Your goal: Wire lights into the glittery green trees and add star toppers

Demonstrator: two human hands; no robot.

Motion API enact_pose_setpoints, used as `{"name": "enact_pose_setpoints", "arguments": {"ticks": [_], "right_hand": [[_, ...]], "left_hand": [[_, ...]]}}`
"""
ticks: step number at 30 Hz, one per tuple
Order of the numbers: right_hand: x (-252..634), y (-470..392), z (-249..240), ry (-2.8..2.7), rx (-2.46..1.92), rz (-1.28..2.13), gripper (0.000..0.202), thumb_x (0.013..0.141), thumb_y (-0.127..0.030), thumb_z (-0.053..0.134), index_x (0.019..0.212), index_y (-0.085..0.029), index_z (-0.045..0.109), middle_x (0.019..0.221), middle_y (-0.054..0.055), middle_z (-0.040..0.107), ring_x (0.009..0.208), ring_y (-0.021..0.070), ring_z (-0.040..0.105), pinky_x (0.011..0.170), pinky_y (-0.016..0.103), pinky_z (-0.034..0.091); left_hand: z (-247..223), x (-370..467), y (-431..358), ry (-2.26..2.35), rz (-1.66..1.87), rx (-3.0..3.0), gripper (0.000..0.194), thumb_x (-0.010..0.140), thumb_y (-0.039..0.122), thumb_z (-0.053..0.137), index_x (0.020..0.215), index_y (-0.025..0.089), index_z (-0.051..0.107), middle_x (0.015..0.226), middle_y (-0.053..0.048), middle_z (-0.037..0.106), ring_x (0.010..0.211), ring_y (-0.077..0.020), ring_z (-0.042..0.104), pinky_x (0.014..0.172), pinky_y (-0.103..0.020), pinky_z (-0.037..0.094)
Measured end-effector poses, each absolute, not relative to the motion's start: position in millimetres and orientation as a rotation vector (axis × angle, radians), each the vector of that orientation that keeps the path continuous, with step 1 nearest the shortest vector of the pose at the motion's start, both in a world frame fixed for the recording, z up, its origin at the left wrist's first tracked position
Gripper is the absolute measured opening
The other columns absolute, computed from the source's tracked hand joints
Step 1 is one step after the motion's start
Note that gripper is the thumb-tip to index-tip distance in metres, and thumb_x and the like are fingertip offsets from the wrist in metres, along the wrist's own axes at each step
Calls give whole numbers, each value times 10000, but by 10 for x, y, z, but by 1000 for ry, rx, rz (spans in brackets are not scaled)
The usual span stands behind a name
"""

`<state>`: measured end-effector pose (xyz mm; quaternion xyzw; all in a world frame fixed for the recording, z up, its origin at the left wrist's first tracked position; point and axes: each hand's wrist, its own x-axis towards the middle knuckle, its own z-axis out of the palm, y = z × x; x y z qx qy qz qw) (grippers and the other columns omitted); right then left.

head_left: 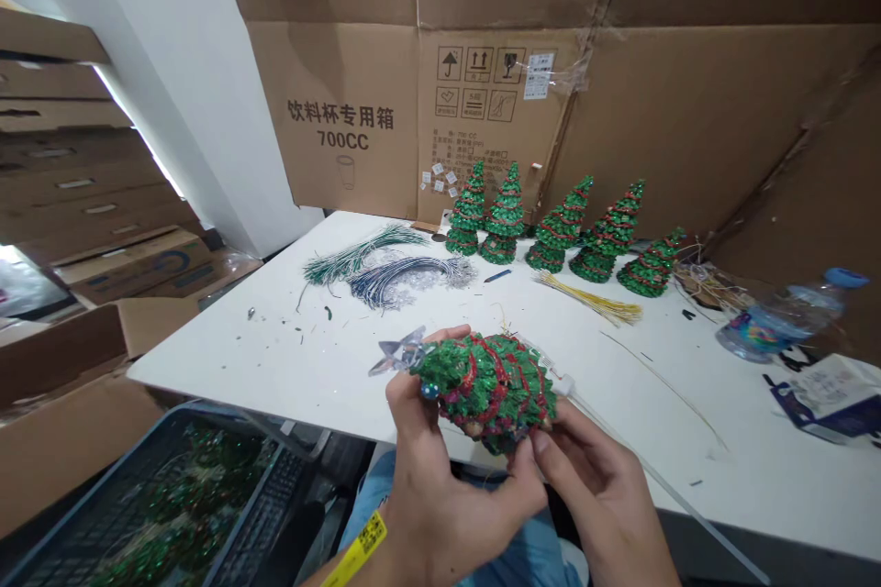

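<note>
A small green Christmas tree (pixel 499 385) with red garland lies tilted on its side between my hands, its top pointing left. A clear star (pixel 399 353) shows at the tip. My left hand (pixel 440 477) is closed round the tree from the near side, thumb close to the base. At the base end, the fingers of my right hand (pixel 592 468) are bent in against the tree. Whether the right fingertips also pinch something small there is hidden. Several similar trees (pixel 505 215) stand farther back on the white table (pixel 275 367).
Bundles of green wires (pixel 344 259), blue wires (pixel 385 280) and yellow wires (pixel 596 298) lie on the table. A plastic bottle (pixel 777 326) and a small carton (pixel 830 399) are at right. Cardboard (pixel 351 64) walls the back. A crate (pixel 172 495) of green trees sits lower left.
</note>
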<state>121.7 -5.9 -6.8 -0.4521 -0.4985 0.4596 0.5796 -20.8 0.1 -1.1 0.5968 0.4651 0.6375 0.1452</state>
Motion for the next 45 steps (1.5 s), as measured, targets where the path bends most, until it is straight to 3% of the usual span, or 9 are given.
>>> {"name": "enact_pose_setpoints", "arguments": {"ticks": [4,9,16,21,25,28,34,39,45], "right_hand": [[1225,-77,-59,-1111,-1068,1172,379,954,-571,850,1078,-215,886,1087,113,856,974,279,807,860,289,668],[1234,-85,-72,-1119,-1050,1182,247,989,-501,834,1074,-272,871,1099,60,808,973,220,748,896,232,620],[1234,-97,-4,-1250,-1031,1069,236,1051,-494,759,1051,-270,834,1010,55,728,903,205,688,813,237,587],[1368,-56,-64,-1175,-1070,1023,292,1074,-549,711,1111,-286,831,1039,62,771,883,207,714,794,259,596],[1522,16,-124,-1147,-983,1111,340,1127,-514,623,1135,-266,856,908,60,771,828,203,714,788,276,603],[1571,29,-100,-1126,-1008,1101,293,1108,-486,670,1075,-261,854,900,46,743,802,181,685,787,269,584],[1583,20,-21,-1126,-1000,998,202,1042,-451,787,971,-263,805,884,20,677,779,164,612,727,251,569],[1622,38,4,-1082,-973,998,261,1087,-409,724,885,-248,766,919,26,675,801,161,622,727,242,566],[1660,15,8,-1071,-1003,976,357,1099,-466,699,839,-229,761,859,30,665,760,166,580,713,265,534]], "left_hand": [[-11,-220,4,1356,1818,1688,911,772,160,829,1551,315,383,1547,-116,592,1252,-286,769,1015,-400,698],[-32,-237,-4,1370,1784,1637,940,753,174,868,1542,291,371,1536,-133,613,1263,-316,758,1037,-441,680],[-31,-254,10,1269,1880,1389,993,682,171,946,1499,287,393,1490,-116,638,1290,-328,724,1043,-412,649],[3,-273,15,1272,1916,1196,1011,685,234,966,1498,338,373,1463,-99,609,1321,-329,686,1087,-434,623],[99,-310,72,1136,1950,1030,957,688,243,965,1462,306,407,1307,-70,668,1169,-270,736,1019,-376,648],[146,-372,136,1032,1911,990,829,701,235,983,1363,283,486,1183,-40,688,1061,-238,760,994,-359,658],[156,-457,186,970,1819,887,934,682,298,1034,1448,253,500,1296,-106,719,1176,-290,758,1013,-388,669],[156,-457,189,865,1825,914,848,722,276,1026,1417,249,541,1300,-88,730,1193,-237,753,1031,-317,656],[156,-469,182,891,1805,910,884,709,281,1030,1437,253,529,1318,-97,729,1212,-268,753,1053,-358,652]]}}
